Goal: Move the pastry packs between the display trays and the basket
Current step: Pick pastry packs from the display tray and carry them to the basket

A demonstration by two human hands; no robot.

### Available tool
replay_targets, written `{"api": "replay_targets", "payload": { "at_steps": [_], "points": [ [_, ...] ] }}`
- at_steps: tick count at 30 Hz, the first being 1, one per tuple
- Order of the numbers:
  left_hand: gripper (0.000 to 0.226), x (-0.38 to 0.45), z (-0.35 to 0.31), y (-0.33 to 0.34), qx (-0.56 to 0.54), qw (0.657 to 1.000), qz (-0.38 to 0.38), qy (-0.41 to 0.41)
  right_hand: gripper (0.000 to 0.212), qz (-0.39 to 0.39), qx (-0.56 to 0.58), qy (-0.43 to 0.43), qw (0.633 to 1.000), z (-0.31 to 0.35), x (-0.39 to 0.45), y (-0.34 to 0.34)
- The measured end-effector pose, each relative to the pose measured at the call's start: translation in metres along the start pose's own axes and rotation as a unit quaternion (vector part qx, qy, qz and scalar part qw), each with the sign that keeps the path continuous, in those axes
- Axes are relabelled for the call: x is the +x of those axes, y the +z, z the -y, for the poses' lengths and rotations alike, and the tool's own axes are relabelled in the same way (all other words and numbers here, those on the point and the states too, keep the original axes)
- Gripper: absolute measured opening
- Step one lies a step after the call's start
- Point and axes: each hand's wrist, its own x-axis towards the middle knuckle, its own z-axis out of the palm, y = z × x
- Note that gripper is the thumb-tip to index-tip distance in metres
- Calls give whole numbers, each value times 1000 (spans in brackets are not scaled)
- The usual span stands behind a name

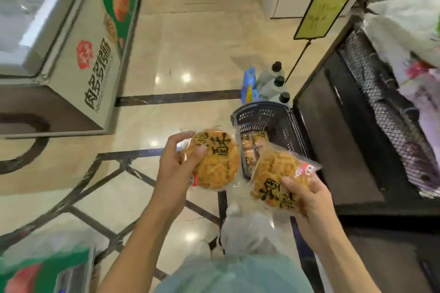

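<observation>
My left hand (177, 164) grips a round golden pastry pack (217, 162) in clear wrap with black characters, holding it above the floor just left of the basket. My right hand (307, 194) holds a second, similar pastry pack (273, 173), tilted over the near edge of the basket. The dark plastic basket (262, 114) stands on the floor against the black display stand; several more pastry packs (252, 147) lie inside it.
A black display stand (345, 138) with a mesh tray (381, 102) of bagged goods fills the right. Bottles (269, 83) stand on the floor behind the basket. A chest freezer (59, 54) is at the left. A yellow sign (323, 9) on a pole rises beyond.
</observation>
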Motion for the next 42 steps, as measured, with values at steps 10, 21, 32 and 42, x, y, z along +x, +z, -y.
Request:
{"api": "replay_targets", "payload": {
  "at_steps": [10,21,32,42],
  "points": [
    [25,187,-28,103,89,988,117,-45,56,-184,68,-26,980,31,125,-2],
    [29,320,-8,245,239,897,365,-68,34,-412,43,-28,910,35,192,-41],
    [23,504,187,372,376,783,489,-81,48,-437,-136,164,874,-107,370,-70],
    [28,632,435,370,402,719,564,-62,51,-180,-264,336,886,-386,594,-183]
  ]
}}
